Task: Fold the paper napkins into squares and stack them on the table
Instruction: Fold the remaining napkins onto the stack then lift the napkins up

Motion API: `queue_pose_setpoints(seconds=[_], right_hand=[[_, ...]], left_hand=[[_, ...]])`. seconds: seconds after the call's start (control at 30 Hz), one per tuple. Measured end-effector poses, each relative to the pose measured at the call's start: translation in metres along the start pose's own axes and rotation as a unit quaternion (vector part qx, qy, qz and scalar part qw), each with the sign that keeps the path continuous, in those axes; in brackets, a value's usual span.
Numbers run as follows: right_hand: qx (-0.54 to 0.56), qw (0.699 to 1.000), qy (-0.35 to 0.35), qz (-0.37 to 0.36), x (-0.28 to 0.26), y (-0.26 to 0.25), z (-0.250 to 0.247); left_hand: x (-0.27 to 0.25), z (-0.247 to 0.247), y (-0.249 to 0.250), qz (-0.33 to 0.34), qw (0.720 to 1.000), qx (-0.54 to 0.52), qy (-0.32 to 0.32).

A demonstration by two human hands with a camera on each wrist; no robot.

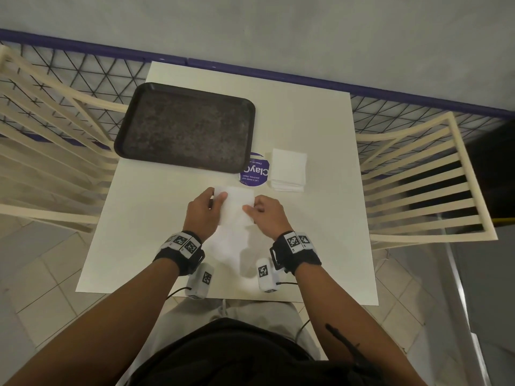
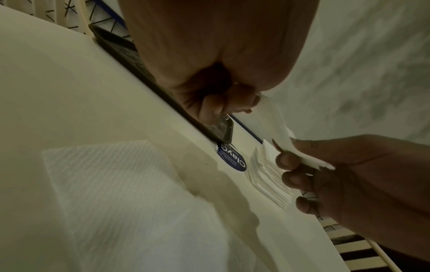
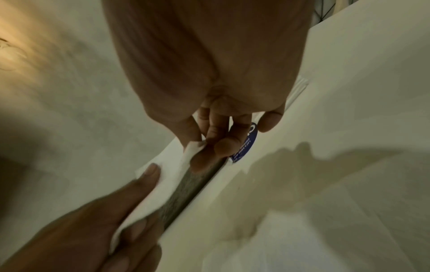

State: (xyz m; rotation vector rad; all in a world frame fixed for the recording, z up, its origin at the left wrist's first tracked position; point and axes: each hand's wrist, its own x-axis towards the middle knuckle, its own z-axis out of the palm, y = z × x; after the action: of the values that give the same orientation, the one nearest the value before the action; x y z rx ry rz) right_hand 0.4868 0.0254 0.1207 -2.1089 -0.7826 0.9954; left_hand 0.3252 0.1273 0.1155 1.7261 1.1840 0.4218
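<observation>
This looks like a café or canteen seating area. A small white table (image 1: 320, 129) carries a dark serving tray (image 1: 184, 126) and a round sticker (image 1: 255, 169) about cleanliness, with slatted chairs (image 1: 426, 176) alongside.

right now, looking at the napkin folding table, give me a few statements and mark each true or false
1. Both hands hold one napkin above the table. True: left hand and right hand pinch its sides.
2. The tray holds folded napkins. False: nothing lies on it.
3. The stack of folded napkins sits right of the purple sticker. True.
4. The stack sits on the tray. False: it rests on the table.
5. An unfolded napkin lies under the hands. True.
</observation>
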Motion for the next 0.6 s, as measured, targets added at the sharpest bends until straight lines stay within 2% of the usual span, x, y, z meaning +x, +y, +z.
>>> queue_pose_setpoints(seconds=[0.17, 0.33, 0.6], right_hand=[[0.01, 0.998, 0.066, 0.006, 0.028, 0.001, -0.044], [-0.027, 0.99, 0.135, 0.013, 0.069, 0.006, -0.098], [-0.096, 0.985, 0.135, 0.045, 0.114, 0.027, -0.13]], left_hand=[[0.002, 0.001, -0.001, -0.049, 0.996, -0.037, -0.063], [0.004, 0.004, -0.018, -0.085, 0.992, -0.022, -0.093], [0.009, 0.007, -0.027, -0.122, 0.988, -0.019, -0.092]])
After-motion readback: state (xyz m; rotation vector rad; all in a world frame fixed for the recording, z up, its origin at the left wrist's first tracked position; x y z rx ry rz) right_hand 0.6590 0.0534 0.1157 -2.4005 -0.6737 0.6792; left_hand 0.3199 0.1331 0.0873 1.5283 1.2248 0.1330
